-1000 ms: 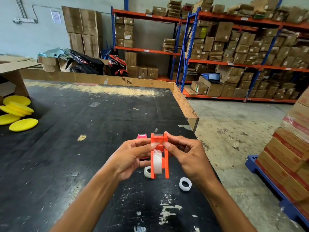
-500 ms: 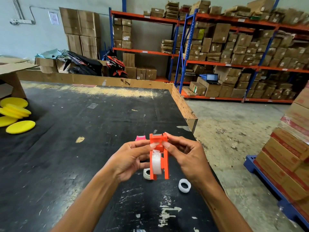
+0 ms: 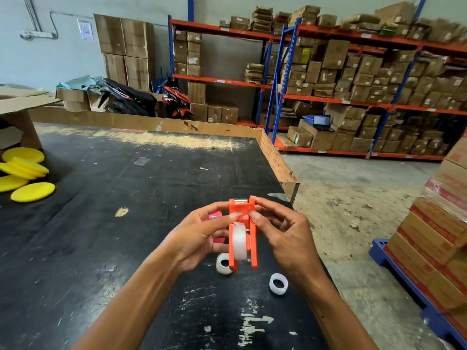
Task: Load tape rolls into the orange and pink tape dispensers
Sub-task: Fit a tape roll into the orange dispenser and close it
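2 hands hold the orange dispenser (image 3: 243,223) up over the black table (image 3: 106,223): the left hand (image 3: 199,238) and the right hand (image 3: 285,236) each pinch a side near its cutter end. A clear tape roll (image 3: 239,242) already sits between its side walls. The dispenser looks light and stiff; the tape end is thin, sticky and best taken by its edges. 2 spare rolls (image 3: 278,284) lie below, the pink dispenser (image 3: 216,215) behind the left hand. The table's right edge is close; bare room lies to the left.
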Motion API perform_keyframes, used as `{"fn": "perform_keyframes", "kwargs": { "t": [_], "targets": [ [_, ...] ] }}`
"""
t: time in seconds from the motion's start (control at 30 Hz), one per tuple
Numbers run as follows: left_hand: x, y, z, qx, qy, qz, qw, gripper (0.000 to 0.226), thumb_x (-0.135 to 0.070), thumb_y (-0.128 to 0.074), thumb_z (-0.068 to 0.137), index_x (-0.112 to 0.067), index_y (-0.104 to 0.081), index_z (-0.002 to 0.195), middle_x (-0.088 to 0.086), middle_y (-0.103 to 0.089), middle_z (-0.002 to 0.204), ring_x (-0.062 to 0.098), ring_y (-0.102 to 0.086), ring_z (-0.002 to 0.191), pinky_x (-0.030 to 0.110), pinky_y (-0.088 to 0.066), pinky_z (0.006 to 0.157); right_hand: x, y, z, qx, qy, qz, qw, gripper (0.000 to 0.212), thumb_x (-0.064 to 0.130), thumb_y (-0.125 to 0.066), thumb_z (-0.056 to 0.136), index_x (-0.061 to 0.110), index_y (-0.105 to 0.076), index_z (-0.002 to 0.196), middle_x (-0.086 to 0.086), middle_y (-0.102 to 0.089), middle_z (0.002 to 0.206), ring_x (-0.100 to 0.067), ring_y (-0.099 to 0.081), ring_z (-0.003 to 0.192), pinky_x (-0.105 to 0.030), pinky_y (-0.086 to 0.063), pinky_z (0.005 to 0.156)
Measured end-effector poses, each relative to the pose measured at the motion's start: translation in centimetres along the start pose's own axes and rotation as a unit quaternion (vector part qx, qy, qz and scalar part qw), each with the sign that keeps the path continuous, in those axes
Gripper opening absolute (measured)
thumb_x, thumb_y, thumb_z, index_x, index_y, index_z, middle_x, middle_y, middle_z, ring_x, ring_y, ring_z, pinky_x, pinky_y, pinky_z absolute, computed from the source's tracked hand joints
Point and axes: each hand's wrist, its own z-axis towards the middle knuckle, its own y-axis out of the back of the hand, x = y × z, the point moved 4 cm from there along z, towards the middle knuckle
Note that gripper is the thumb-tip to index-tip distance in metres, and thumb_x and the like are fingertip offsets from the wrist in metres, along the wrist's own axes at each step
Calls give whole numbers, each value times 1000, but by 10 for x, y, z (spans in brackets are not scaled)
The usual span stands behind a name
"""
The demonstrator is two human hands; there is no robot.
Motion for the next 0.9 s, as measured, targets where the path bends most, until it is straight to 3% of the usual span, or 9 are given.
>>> {"fn": "perform_keyframes", "kwargs": {
  "t": [0.17, 0.37, 0.5, 0.6, 0.77, 0.9],
  "targets": [
    [-2, 0, -3, 2, -8, 10, 1000, 28, -18, -69, 72, -14, -75, 98, 11, -75, 92, 17, -72, 72, 33, -59, 55, 0, -1, -2, -1, 5, 2, 1000, 27, 10, -68, 84, 25, -70, 106, -2, -74, 105, -9, -71, 94, -14, -55, 76],
    [0, 3, -3, -2, -6, 25, 1000, 29, -17, -68, 72, -15, -76, 100, 8, -77, 91, 17, -73, 76, 35, -61, 60, -2, -5, -1, 30, -2, -14, 999, 27, 8, -66, 85, 14, -70, 111, -4, -71, 107, -10, -70, 98, -14, -55, 79],
    [0, 6, -2, 7, 2, 24, 1000, 34, -16, -68, 71, -10, -75, 104, 9, -76, 92, 18, -72, 75, 37, -62, 65, 2, -8, -2, 42, 14, -23, 999, 26, 8, -63, 87, 15, -69, 111, -4, -69, 106, 0, -67, 94, -11, -53, 77],
    [0, 4, -2, 11, 11, 26, 1000, 33, -18, -69, 68, -10, -76, 100, 9, -76, 88, 17, -72, 70, 35, -61, 63, 1, -9, -5, 35, 22, -21, 999, 25, 9, -61, 89, 17, -69, 112, -8, -67, 105, -2, -67, 92, -15, -54, 79],
    [-2, 0, -1, -3, 1, -5, 1000, 24, -16, -67, 71, -12, -78, 91, 11, -76, 83, 18, -72, 66, 33, -59, 54, -1, -5, -5, 2, 1, -10, 1000, 32, 22, -62, 89, 21, -64, 121, 10, -71, 108, 2, -66, 103, -7, -50, 82],
    [-2, 4, -1, -31, -16, -9, 999, 24, -16, -66, 71, -12, -78, 91, 11, -75, 83, 19, -71, 66, 32, -60, 56, -4, -13, -12, 30, -9, -8, 999, 31, 25, -54, 94, 18, -64, 123, 13, -71, 110, 7, -65, 101, -6, -50, 77]
  ]
}}
